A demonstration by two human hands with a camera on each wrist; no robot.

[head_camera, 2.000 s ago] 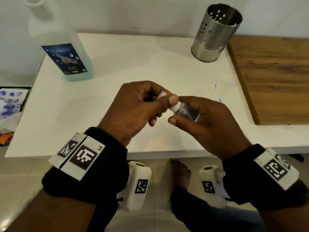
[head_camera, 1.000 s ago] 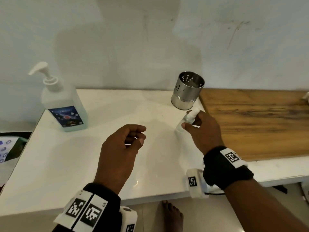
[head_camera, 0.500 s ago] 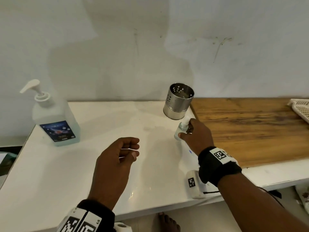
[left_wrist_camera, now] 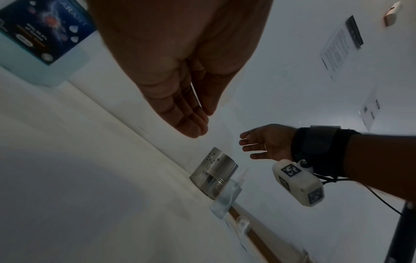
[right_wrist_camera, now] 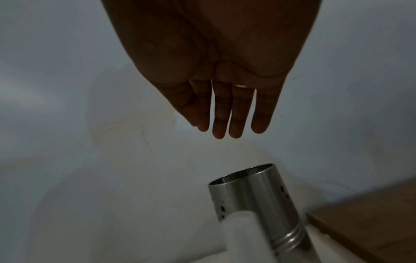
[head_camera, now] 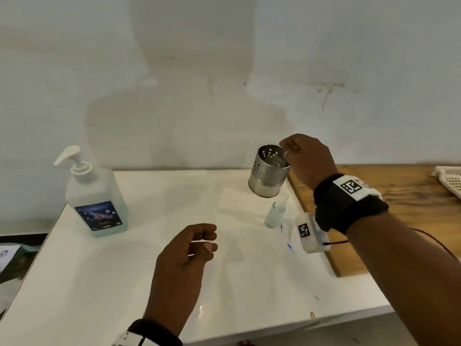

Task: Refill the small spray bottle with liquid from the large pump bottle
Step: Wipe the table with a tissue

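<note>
Now the small spray bottle point(head_camera: 276, 213) stands upright on the white table point(head_camera: 124, 283), just in front of the perforated steel cup point(head_camera: 269, 171) and close to the wooden board point(head_camera: 411, 203). Above the cup the right hand point(head_camera: 308, 159) hangs free, its fingers point(right_wrist_camera: 238, 113) straight and slightly apart, holding nothing. Over the middle of the table, the left hand point(head_camera: 184, 255) floats with loosely curled fingers, also unladen. Well to the left stands the large pump bottle point(head_camera: 96, 196).

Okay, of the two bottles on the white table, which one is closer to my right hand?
The small spray bottle, standing by the steel holder below your right hand. The large pump bottle stands far off at the left edge.
</note>
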